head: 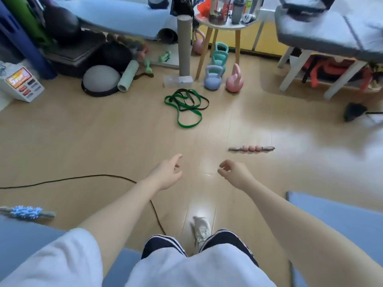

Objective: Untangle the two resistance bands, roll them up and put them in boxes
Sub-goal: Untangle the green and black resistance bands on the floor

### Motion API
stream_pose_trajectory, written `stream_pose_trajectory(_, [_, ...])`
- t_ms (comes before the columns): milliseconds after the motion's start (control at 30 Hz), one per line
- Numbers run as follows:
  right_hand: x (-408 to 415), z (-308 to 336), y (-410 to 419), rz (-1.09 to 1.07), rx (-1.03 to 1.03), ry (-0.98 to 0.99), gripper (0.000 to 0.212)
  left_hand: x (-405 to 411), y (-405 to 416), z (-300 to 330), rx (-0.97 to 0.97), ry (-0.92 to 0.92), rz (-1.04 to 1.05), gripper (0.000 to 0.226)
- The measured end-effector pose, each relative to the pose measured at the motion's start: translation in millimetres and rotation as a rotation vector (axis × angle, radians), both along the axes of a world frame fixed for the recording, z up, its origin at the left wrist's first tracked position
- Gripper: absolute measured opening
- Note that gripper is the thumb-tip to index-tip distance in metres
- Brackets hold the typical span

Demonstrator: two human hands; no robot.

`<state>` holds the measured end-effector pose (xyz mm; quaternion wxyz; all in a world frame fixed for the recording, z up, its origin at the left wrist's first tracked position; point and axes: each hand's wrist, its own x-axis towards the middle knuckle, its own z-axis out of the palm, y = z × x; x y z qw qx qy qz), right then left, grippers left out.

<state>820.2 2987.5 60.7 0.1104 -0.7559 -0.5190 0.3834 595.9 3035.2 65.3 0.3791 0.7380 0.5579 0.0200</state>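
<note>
A green resistance band (189, 123) and a dark brown-black one (204, 101) lie tangled together on the wooden floor, well ahead of me. Just behind them, a clear plastic box (177, 80) stands at the foot of a cardboard tube. My left hand (169, 172) and my right hand (234, 172) reach forward above the floor, far short of the bands. Both hold nothing, with fingers loosely curled.
Kettlebells (213, 78) stand right of the box under a small round table (226, 25). A pink massage stick (251, 148) lies on the right, a blue spiky roller (26, 212) on the left. A black cable (83, 179) crosses the floor. A grey half-ball (101, 78) sits at left.
</note>
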Motion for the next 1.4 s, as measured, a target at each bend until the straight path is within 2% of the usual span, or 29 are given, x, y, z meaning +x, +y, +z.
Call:
stream_pose_trajectory(167, [4,9,138,0.074,0.001,0.038,0.032,12,119,11,0.019,-0.024,0.130,0.055])
stream_pose_trajectory(367, [-17,-5,295,0.232,0.006,0.104,0.033,-9,270,-15,0.010,0.039,0.251,0.052])
stream_pose_trajectory(500, [-21,-26,396,0.261,-0.032,0.080,0.034,-15,387,-33,-0.001,0.055,0.227,0.047])
stream_pose_trajectory(767, [12,-26,551,0.139,-0.188,0.016,0.035,12,590,-25,-0.093,0.079,0.098,0.042])
stream_pose_trajectory(1067, [90,-64,662,0.072,-0.332,0.025,0.029,98,715,-52,-0.202,0.124,-0.032,0.049])
stream_pose_trajectory(1400, [207,-119,860,0.380,-0.397,-0.070,0.027,201,830,-113,-0.288,0.137,0.103,0.050])
